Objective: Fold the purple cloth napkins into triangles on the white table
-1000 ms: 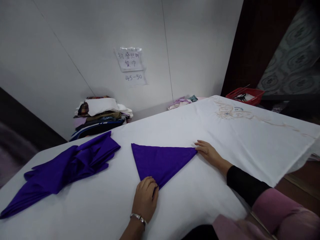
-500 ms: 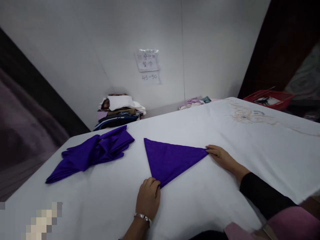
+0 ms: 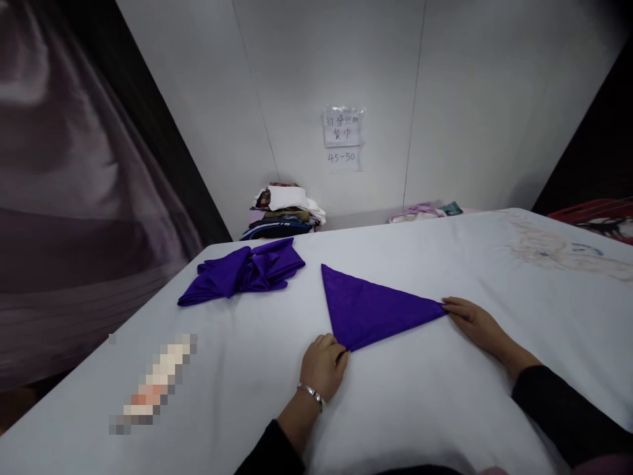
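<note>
1. The purple triangle lies flat on the counter, folded to three points, which aim roughly at eleven, three and seven o'clock.
2. At its seven o'clock point I see the left hand, fingers curled in close and thumb near them, pinching the corner. A silvery bracelet circles that wrist.
3. At three o'clock the right hand reaches in low, fingers narrow and together, tips touching the corner. Whether they grip it or only press, I cannot tell.
4. A rumpled purple heap of the same colour sits at ten o'clock, apart from the triangle.
5. The counter wears a white cover, with pale embroidery between two and three o'clock.
6. Beyond the far edge, between ten and eleven, rises a stack of folded clothes, white on top. A lower lilac and teal pile shows at one.
7. Just before twelve, a handwritten sign hangs on the wall, "45-50" on its lower part.
8. A mauve curtain drapes towards ten; a red basket is partly visible at two.
</note>
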The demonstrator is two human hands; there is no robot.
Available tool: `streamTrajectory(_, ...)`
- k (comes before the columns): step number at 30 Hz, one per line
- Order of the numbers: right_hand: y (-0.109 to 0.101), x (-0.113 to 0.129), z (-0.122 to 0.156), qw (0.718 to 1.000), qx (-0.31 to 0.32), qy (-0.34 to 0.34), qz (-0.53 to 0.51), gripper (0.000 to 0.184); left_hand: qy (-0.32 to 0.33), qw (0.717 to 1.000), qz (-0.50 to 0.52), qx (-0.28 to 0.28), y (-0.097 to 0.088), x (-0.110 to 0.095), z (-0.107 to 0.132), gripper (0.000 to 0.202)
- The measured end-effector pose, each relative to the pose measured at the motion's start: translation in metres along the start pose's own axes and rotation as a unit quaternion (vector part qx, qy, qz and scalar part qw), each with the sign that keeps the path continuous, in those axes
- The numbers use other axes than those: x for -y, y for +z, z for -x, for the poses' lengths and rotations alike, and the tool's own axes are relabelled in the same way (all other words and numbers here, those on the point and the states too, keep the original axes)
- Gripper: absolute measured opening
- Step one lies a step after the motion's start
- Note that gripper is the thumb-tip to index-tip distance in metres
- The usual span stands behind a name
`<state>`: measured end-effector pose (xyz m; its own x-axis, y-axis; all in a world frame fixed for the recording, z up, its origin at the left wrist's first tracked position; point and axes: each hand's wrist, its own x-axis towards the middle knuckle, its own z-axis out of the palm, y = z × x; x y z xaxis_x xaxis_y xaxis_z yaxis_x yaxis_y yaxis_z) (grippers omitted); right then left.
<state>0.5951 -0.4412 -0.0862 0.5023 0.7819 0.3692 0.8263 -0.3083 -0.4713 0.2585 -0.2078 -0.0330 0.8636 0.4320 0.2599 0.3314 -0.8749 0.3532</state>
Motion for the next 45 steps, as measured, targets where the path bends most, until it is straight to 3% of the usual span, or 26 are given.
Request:
streamTrajectory(5,-0.007,0.007,-0.002,0.998,-0.042,0.035,-0.025,0.037,-0.004,1.0,-0.03,0.006,0.002,-0.001,-0.002,0.022)
streamTrajectory(9,-0.006,0.047,-0.012,0.997,-0.069,-0.006,0.031,0.042,-0.006,0.999,-0.041,0.006,0.004,0.0,-0.005,0.021)
streamTrajectory(13,0.025,0.121,-0.02,0.996,0.01,-0.087,0.036,0.038,0.004,0.999,-0.048,0.012,0.005,0.002,-0.007,0.022)
streamTrajectory(16,0.055,0.175,-0.019,0.987,0.08,-0.138,0.035,0.046,0.014,0.998,-0.054,0.017,0.004,0.002,-0.009,0.013)
streamTrajectory(20,0.072,0.206,-0.011,0.964,0.199,-0.17,0.039,0.062,0.02,0.998,-0.059,0.022,0.003,0.002,-0.01,0.011)
streamTrajectory(23,0.064,0.196,-0.005,0.963,0.215,-0.154,0.045,0.068,0.024,0.998,-0.056,0.025,0.002,0.002,-0.011,0.012)
streamTrajectory(30,0.031,0.135,-0.003,0.966,0.22,-0.108,0.082,0.068,0.034,0.998,-0.04,0.023,0.004,0.007,-0.01,0.016)
streamTrajectory(40,-0.002,0.057,0.011,0.983,0.147,-0.045,0.098,0.057,0.033,0.999,-0.006,0.016,0.004,0.007,-0.007,0.02)
streamTrajectory(45,-0.008,0.035,0.017,0.98,0.162,-0.024,0.11,0.057,0.032,0.999,-0.012,0.003,0.006,0.006,-0.002,0.021)
